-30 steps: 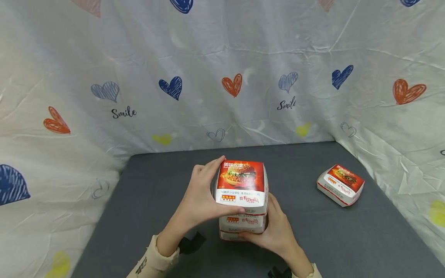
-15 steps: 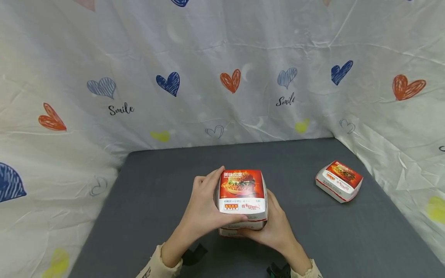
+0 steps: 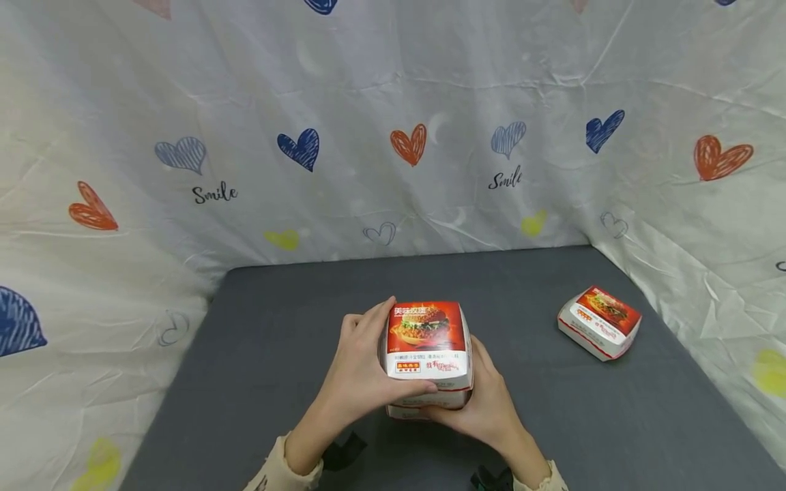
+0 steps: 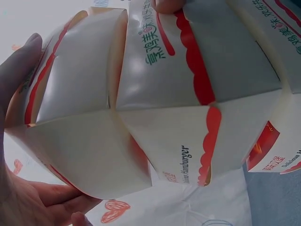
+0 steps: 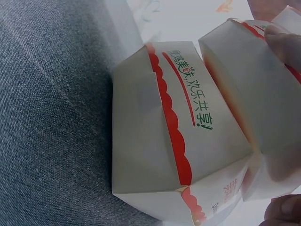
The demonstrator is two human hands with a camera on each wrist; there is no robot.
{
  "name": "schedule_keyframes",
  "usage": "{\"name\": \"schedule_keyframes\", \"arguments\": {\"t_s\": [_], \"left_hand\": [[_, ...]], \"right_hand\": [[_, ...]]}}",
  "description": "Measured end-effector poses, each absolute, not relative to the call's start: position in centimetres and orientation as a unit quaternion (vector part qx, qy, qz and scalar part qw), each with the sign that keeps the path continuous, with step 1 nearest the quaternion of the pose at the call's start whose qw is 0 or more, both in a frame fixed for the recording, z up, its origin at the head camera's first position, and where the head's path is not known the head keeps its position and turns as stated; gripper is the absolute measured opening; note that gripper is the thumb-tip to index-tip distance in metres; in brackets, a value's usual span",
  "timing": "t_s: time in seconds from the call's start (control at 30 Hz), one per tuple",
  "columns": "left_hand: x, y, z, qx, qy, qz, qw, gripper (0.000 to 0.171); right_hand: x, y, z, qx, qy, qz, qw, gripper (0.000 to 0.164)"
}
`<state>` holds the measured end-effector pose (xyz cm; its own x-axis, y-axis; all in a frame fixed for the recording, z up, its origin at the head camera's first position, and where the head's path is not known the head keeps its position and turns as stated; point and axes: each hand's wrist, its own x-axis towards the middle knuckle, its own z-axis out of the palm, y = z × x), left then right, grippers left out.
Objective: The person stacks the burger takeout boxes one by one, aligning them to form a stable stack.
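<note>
Cardboard hamburger boxes, white with red trim, stand stacked in front of me. My left hand (image 3: pixel 362 368) grips the top box (image 3: pixel 424 334), thumb along its near side and fingers at its far left. My right hand (image 3: pixel 485 402) grips the box below it from the right, its thumb across the near side. In the left wrist view the top box (image 4: pixel 75 70) tilts against the middle box (image 4: pixel 164 84), with a narrow seam between them. The bottom box (image 5: pixel 160 127) rests on the cloth in the right wrist view; the head view mostly hides the lower boxes.
Another hamburger box (image 3: pixel 598 324) lies angled at the right side of the dark grey tabletop (image 3: pixel 295 307). A pale curtain (image 3: pixel 350 184) with hearts hangs behind and at both sides. Black straps (image 3: pixel 344 450) show by my wrists.
The top box has come down in my left hand, covering more of the box below. Between the last two head frames hardly anything moves. My right hand keeps its grip.
</note>
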<state>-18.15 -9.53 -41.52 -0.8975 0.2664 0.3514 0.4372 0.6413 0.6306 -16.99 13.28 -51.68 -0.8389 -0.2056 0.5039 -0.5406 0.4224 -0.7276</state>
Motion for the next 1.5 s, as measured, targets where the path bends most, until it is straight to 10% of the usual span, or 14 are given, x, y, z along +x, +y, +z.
{"name": "schedule_keyframes", "arguments": {"t_s": [0.77, 1.5], "left_hand": [[-17.8, -9.8, -41.6, -0.192, -0.9, -0.37, 0.128, 0.126], [-17.8, -9.8, -41.4, -0.166, -0.906, -0.375, 0.102, 0.127]], "right_hand": [[-15.7, 13.8, -50.7, 0.194, -0.837, 0.463, 0.215, 0.141], [-17.6, 23.5, -51.4, 0.12, -0.821, 0.437, 0.347, 0.109]]}}
